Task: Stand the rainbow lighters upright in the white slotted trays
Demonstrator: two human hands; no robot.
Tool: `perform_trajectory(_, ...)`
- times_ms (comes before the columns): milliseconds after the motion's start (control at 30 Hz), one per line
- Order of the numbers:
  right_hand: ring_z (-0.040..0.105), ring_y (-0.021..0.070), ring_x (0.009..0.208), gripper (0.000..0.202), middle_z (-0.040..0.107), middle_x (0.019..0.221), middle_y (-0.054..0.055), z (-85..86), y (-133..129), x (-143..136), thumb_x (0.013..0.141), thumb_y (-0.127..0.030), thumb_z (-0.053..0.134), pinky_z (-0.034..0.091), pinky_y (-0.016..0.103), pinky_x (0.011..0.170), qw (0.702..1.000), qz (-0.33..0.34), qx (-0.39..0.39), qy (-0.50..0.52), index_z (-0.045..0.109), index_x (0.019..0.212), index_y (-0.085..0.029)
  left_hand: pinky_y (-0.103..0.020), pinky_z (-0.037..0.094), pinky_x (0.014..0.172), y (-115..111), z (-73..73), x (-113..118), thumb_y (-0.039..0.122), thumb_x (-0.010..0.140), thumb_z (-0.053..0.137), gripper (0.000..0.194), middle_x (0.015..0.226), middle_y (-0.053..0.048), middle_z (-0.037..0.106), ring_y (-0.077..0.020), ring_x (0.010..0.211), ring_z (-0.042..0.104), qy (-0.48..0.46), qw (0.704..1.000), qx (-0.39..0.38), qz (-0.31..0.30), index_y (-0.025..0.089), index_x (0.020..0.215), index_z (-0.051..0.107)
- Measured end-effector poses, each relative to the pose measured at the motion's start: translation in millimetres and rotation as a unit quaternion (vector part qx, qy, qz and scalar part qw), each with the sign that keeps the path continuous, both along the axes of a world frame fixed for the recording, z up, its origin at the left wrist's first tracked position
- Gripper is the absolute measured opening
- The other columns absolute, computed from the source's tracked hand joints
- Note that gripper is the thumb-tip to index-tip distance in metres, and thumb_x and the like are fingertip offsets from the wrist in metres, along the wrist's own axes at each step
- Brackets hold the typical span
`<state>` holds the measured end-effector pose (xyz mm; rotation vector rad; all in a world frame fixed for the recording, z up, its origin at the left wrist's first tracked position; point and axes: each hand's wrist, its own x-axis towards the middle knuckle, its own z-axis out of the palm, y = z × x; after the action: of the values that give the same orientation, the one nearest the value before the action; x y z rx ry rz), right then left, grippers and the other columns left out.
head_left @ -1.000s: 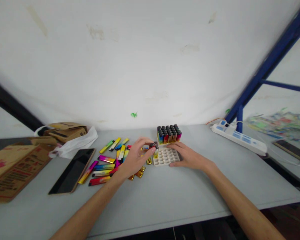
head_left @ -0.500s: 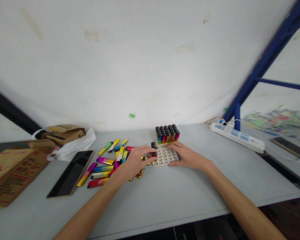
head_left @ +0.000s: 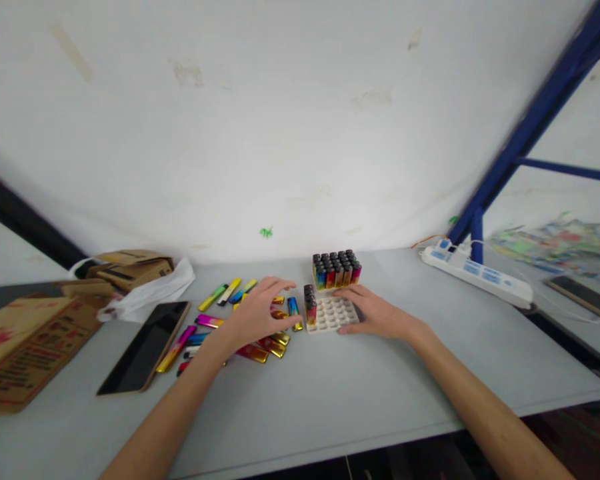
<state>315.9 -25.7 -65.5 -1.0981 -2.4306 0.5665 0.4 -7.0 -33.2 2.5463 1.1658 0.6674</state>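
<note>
A white tray [head_left: 333, 316] with rows of small pockets lies on the table, and several lighters [head_left: 311, 305] stand upright along its left side. My right hand [head_left: 377, 313] steadies the tray's right edge, thumb at the front corner and fingers at the back. Over a loose pile of colourful lighters [head_left: 256, 352] hovers my left hand [head_left: 260, 317], fingers apart and holding nothing. A blue and yellow lighter [head_left: 294, 313] lies between that hand and the tray. Behind the tray stands a full block of upright lighters [head_left: 337, 269] with black tops.
At the left are a dark phone [head_left: 144, 348], a cardboard box [head_left: 35, 350], a smaller opened box [head_left: 130, 268] and a white plastic bag [head_left: 155, 293]. A white power strip [head_left: 480, 275] with cables lies at the right, near a blue metal frame [head_left: 513, 147].
My left hand has let go of a red lighter, now upright in the tray's left side, and has moved left over the pile with its fingers opened. My right hand stays at the tray.
</note>
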Motion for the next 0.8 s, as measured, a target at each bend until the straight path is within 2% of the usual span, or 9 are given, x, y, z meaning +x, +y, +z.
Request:
perform_trajectory(133, 0.052, 0.0315, 0.128, 0.074, 0.055, 0.136, 0.015, -0.2, -0.1, -0.1, 0.083, -0.053, 0.077, 0.042, 0.050, 0.113, 1.000, 0.003, 0.006, -0.004, 0.049, 0.142, -0.020, -0.051, 0.041, 0.111, 4.6, -10.3, -4.3, 0.053, 0.072, 0.080, 0.075, 0.136, -0.016, 0.060, -0.0342, 0.127, 0.054, 0.073, 0.997, -0.006, -0.008, 0.018, 0.135, 0.056)
perform_trajectory(233, 0.052, 0.0312, 0.129, 0.072, 0.056, 0.137, 0.015, -0.2, 0.0, -0.4, 0.083, -0.052, 0.076, 0.043, 0.050, 0.113, 1.000, 0.001, 0.007, -0.002, 0.049, 0.142, -0.020, -0.052, 0.042, 0.111, 2.5, -14.3, 1.7, 0.046, 0.074, 0.079, 0.071, 0.131, -0.015, 0.062, -0.0336, 0.125, 0.056, 0.072, 0.997, -0.028, -0.010, 0.018, 0.136, 0.057)
perform_trajectory(333, 0.052, 0.0314, 0.128, 0.073, 0.056, 0.137, 0.015, 0.0, -0.1, -0.7, 0.083, -0.052, 0.077, 0.043, 0.049, 0.112, 1.000, 0.001, 0.006, -0.003, 0.049, 0.142, -0.019, -0.049, 0.047, 0.107, -0.2, -7.8, 6.2, 0.039, 0.076, 0.077, 0.058, 0.125, -0.012, 0.062, -0.0306, 0.119, 0.059, 0.007, 0.999, -0.030, -0.007, 0.020, 0.129, 0.061)
perform_trajectory(433, 0.052, 0.0318, 0.128, 0.074, 0.056, 0.137, 0.015, 1.0, -0.7, -1.0, 0.082, -0.052, 0.077, 0.043, 0.050, 0.113, 1.000, -0.003, 0.001, -0.003, 0.049, 0.142, -0.020, -0.048, 0.050, 0.105, 0.2, 0.8, 6.6, 0.034, 0.076, 0.075, 0.049, 0.129, -0.011, 0.053, -0.0283, 0.116, 0.062, -0.119, 0.992, -0.036, 0.020, 0.023, 0.123, 0.066)
perform_trajectory(533, 0.052, 0.0316, 0.128, 0.074, 0.056, 0.137, 0.015, 2.0, -1.3, -0.9, 0.083, -0.053, 0.077, 0.043, 0.050, 0.113, 1.000, -0.005, -0.004, -0.001, 0.049, 0.143, -0.021, -0.043, 0.058, 0.094, 2.6, 3.0, 7.5, 0.027, 0.072, 0.074, 0.046, 0.138, -0.011, 0.041, -0.0233, 0.101, 0.071, -0.282, 0.948, -0.142, 0.045, 0.021, 0.117, 0.069)
perform_trajectory(600, 0.052, 0.0314, 0.129, 0.075, 0.055, 0.138, 0.015, 2.0, -1.3, -0.7, 0.083, -0.053, 0.077, 0.043, 0.050, 0.113, 1.000, -0.005, -0.005, -0.003, 0.048, 0.143, -0.020, -0.039, 0.062, 0.082, 3.6, 1.1, 10.1, 0.023, 0.069, 0.073, 0.041, 0.142, -0.011, 0.037, -0.0183, 0.087, 0.073, -0.350, 0.911, -0.210, 0.065, 0.018, 0.110, 0.072)
perform_trajectory(700, 0.051, 0.0312, 0.129, 0.074, 0.055, 0.138, 0.015, 1.5, -0.9, -0.4, 0.083, -0.053, 0.076, 0.043, 0.050, 0.113, 1.000, -0.002, -0.002, -0.006, 0.048, 0.143, -0.020, -0.031, 0.060, 0.065, 2.0, -2.0, 15.6, 0.024, 0.075, 0.065, 0.025, 0.141, -0.011, 0.045, -0.0107, 0.067, 0.069, -0.384, 0.884, -0.249, 0.095, 0.015, 0.096, 0.075)
perform_trajectory(800, 0.052, 0.0308, 0.129, 0.073, 0.055, 0.137, 0.015, 1.5, -0.8, -0.5, 0.084, -0.053, 0.076, 0.043, 0.049, 0.113, 1.000, 0.001, 0.003, -0.006, 0.048, 0.143, -0.020, -0.025, 0.053, 0.054, -2.4, 0.1, 19.8, 0.031, 0.083, 0.066, 0.026, 0.114, -0.011, 0.064, -0.0102, 0.059, 0.065, -0.396, 0.868, -0.283, 0.096, 0.015, 0.102, 0.073)
